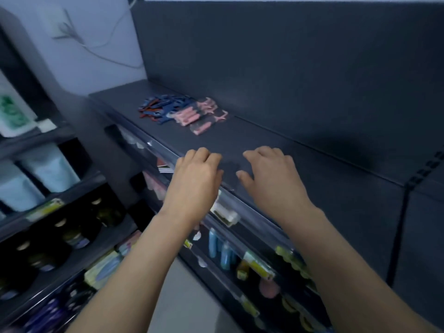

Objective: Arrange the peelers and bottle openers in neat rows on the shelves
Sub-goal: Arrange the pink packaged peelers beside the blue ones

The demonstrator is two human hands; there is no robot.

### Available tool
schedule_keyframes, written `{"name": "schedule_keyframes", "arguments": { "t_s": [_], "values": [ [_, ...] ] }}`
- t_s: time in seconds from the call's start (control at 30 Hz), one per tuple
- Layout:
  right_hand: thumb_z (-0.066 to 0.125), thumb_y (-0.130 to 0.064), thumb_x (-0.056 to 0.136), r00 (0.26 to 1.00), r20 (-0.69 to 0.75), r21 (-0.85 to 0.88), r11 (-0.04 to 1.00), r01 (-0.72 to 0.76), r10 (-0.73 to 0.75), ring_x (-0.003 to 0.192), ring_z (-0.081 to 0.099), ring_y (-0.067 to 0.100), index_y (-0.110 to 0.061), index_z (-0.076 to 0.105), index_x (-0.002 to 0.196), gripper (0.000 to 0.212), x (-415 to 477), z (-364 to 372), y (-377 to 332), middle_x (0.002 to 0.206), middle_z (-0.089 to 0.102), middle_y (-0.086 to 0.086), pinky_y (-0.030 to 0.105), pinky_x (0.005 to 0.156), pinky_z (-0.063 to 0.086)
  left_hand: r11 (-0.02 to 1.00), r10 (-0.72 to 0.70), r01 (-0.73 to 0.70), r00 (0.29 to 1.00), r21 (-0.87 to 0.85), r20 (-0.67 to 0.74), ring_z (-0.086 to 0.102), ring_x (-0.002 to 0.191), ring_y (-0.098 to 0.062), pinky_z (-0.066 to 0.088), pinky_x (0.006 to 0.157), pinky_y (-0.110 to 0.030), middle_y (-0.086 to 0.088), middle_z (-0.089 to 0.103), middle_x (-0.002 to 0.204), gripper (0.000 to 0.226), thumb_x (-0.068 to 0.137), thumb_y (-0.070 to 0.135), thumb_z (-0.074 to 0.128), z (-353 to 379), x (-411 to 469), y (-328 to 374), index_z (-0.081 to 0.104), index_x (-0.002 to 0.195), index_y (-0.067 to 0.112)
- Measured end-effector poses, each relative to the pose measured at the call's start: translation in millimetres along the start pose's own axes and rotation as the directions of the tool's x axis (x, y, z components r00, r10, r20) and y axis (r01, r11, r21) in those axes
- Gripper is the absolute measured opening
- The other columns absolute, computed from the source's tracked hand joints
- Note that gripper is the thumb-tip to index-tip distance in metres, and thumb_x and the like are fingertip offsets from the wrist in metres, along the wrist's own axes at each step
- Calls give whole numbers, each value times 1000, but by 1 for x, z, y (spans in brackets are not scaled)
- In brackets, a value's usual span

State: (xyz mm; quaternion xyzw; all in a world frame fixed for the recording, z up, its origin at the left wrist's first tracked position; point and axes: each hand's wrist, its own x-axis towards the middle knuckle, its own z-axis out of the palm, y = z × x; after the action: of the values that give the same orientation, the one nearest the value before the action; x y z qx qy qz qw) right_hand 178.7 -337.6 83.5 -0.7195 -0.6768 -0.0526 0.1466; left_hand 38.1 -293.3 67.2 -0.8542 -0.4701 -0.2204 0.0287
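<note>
Dark grey board makes up the top shelf [324, 188] I am working over. It runs from the far left corner down to the near right and is closed behind by an upright back panel [288, 56] of the same grey. Its front edge carries a clear plastic price rail [242, 207], and my wrists cross that lip.

My left hand [197, 169] hangs right over the rail, knuckles up, fingers loosely bent and gripping nothing I can see. My right hand [270, 173] sits just beside it, farther in over the board. Its fingers are likewise bent with the tips toward the surface, its thumb points left, and it holds nothing. A small patch of shelf shows between the two hands.

Beyond them a stretch of board lies open up to the stock. To the right the shelf stays wide as far as a slotted upright [408, 188].

The bottle openers [163, 108] lie in a loose, crossed heap of blue and red near the far left end. Touching its right side, the peelers [204, 114] are pink, in clear packets, overlapping and skewed. Both heaps are well apart from my hands. Blur hides their finer detail.
</note>
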Motion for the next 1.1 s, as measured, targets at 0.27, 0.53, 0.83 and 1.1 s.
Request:
{"name": "schedule_keyframes", "arguments": {
  "t_s": [0.27, 0.53, 0.83, 1.1],
  "values": [
    [45, -38, 96, 997, 70, 30, 999, 22, -24, 112, 48, 25, -14, 51, 124, 38, 79, 43, -63, 122, 55, 7, 37, 92, 35, 993, -99, 99, 995, -61, -7, 49, 107, -27, 36, 91, -38, -7, 56, 114, 33, 94, 23, 51, 9, 29, -99, 54, 125, 12],
    [47, -37, 95, 997, 72, 95, 995, 11, -18, 109, 49, 26, -13, 54, 122, 37, 176, 81, -69, 117, 56, 8, 39, 91, 40, 992, -120, 122, 992, -32, 40, 49, 106, -28, 38, 91, -38, -7, 55, 113, 34, 94, 23, 51, 39, 99, -160, 53, 125, 12],
    [48, -35, 94, 987, 115, 78, 990, -119, 110, 109, 49, 27, -9, 56, 110, 31, 268, 116, -49, 112, 56, 10, 37, 85, 39, 993, -95, 103, 990, -66, 107, 48, 109, -29, 38, 91, -38, -9, 54, 116, 32, 93, 22, 52, 77, 196, -201, 55, 122, 11],
    [50, -38, 93, 915, 149, 28, 923, -383, 375, 111, 48, 29, -9, 55, 117, 38, 309, 147, -41, 120, 54, 12, 35, 87, 41, 994, -39, 65, 966, -91, 254, 46, 114, -32, 38, 92, -39, -13, 48, 124, 48, 91, 44, 50, 129, 277, -227, 47, 126, 10]
  ]
}}
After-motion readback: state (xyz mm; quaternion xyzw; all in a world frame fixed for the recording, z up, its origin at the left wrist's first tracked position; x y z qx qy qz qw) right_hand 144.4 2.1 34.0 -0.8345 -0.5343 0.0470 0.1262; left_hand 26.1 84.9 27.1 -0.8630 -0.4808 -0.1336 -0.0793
